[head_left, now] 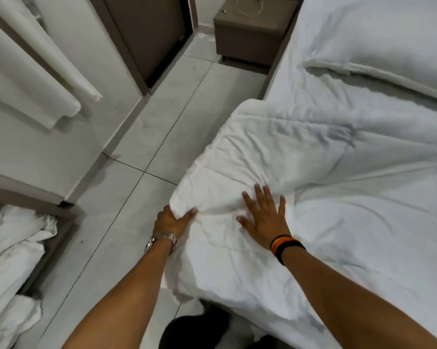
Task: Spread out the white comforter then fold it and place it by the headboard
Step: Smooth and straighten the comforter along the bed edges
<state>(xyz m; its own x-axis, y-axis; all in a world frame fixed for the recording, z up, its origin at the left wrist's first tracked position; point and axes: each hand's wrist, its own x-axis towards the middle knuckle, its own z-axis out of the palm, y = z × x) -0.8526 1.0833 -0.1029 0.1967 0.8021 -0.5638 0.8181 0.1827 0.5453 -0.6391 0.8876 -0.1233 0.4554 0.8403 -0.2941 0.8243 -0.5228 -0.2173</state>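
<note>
The white comforter point(325, 187) lies wrinkled over the bed, its left edge hanging over the side toward the floor. My left hand point(171, 221), with a metal watch on the wrist, pinches that hanging edge, thumb on top and fingers underneath. My right hand point(264, 220), with dark wristbands, lies flat on the comforter with fingers spread, just right of the left hand. A white pillow point(378, 46) rests at the far end of the bed; the headboard is out of view.
Grey floor tiles point(147, 152) run along the bed's left side. A brown nightstand point(250, 31) stands at the far end by the bed. White curtains point(31, 79) hang at left. More white bedding point(13, 253) lies on a second bed at lower left.
</note>
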